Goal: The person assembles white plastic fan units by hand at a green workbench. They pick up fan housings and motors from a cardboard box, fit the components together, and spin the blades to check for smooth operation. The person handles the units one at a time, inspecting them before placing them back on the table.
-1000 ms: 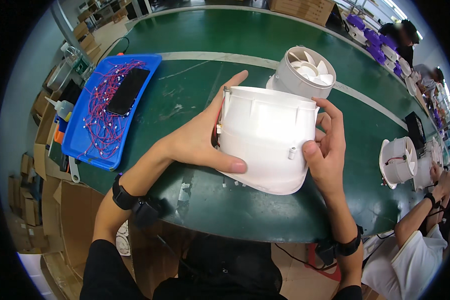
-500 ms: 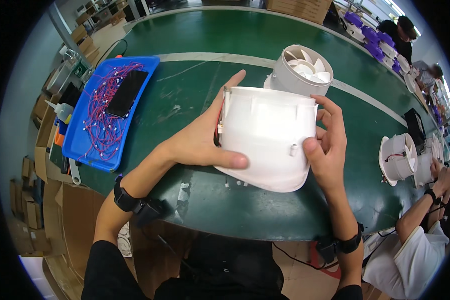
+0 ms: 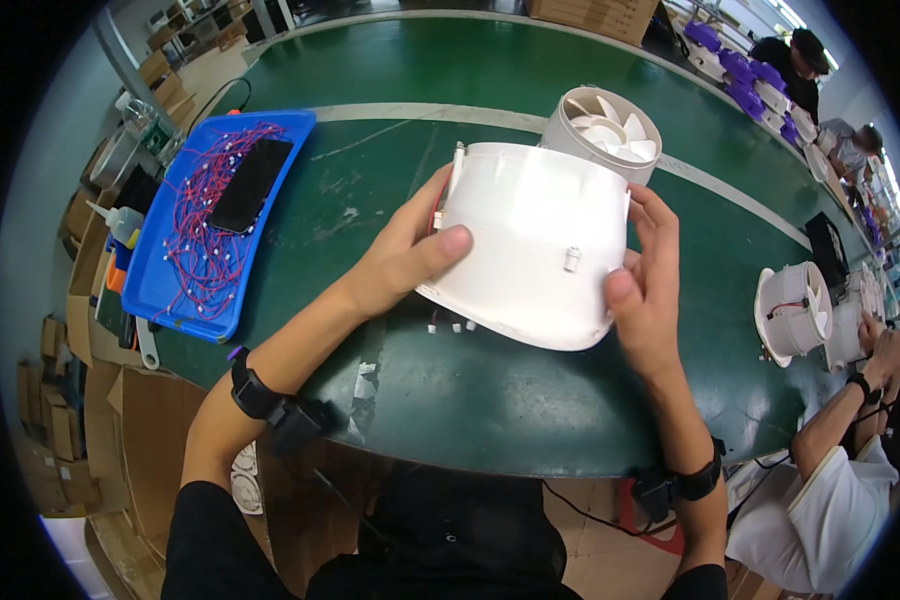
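Observation:
Between both hands I hold a white plastic fan housing (image 3: 535,235), its smooth curved side toward me. My left hand (image 3: 405,250) grips its left side, the thumb lying on the front wall and the other fingers hidden behind. My right hand (image 3: 650,280) clasps the right side, thumb near the lower flange and fingers bent around the edge. At the left edge a red wire shows beside my fingers. Small white connectors (image 3: 457,327) hang or lie just below the flange; I cannot tell which. Behind the housing stands another round white fan (image 3: 610,128), its blades showing.
At left, a blue tray (image 3: 232,325) holds red wires with white connectors and a black phone (image 3: 251,186). A glue bottle (image 3: 120,222) is beside it. At right, another fan unit (image 3: 792,312) stands by a co-worker's hands (image 3: 885,355). Purple and white parts (image 3: 745,85) line the far right.
The housing has moved up and slightly left, tipping so its flange sits higher. My left hand has shifted up along its side, and the connectors below show more clearly.

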### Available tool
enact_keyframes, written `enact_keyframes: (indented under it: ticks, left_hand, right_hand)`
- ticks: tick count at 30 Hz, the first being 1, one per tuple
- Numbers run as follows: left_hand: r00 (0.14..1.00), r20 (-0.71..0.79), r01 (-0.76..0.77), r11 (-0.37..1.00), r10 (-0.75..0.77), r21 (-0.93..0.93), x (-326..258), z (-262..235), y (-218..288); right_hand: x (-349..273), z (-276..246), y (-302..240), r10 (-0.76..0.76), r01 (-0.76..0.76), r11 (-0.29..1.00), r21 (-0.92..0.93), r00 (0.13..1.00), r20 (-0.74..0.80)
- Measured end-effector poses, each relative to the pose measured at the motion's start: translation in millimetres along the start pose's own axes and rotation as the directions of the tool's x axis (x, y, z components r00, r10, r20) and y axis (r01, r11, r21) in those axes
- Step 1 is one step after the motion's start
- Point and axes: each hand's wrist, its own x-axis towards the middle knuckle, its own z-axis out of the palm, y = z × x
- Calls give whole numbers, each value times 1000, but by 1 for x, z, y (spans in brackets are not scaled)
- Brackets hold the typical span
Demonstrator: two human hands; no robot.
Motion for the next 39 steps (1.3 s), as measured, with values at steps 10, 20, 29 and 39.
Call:
enact_keyframes:
  ticks: [10,20,29,39]
  left_hand:
    - [999,-27,35,999,-36,-16,-3,-1,-3]
    - [966,-239,-59,984,99,167,4,5,19]
    - [970,-126,-136,896,206,423,3,-3,-9]
    - [979,-186,-76,995,87,66,6,-5,-9]
  right_hand:
    - [2,-3,-4,41,-43,998,51,998,38]
    - [2,-3,-3,100,-100,995,17,994,-47]
    - [-2,7,-5,18,-13,999,-42,992,125]
    - [-2,-2,-10,-80,83,997,-3,973,216]
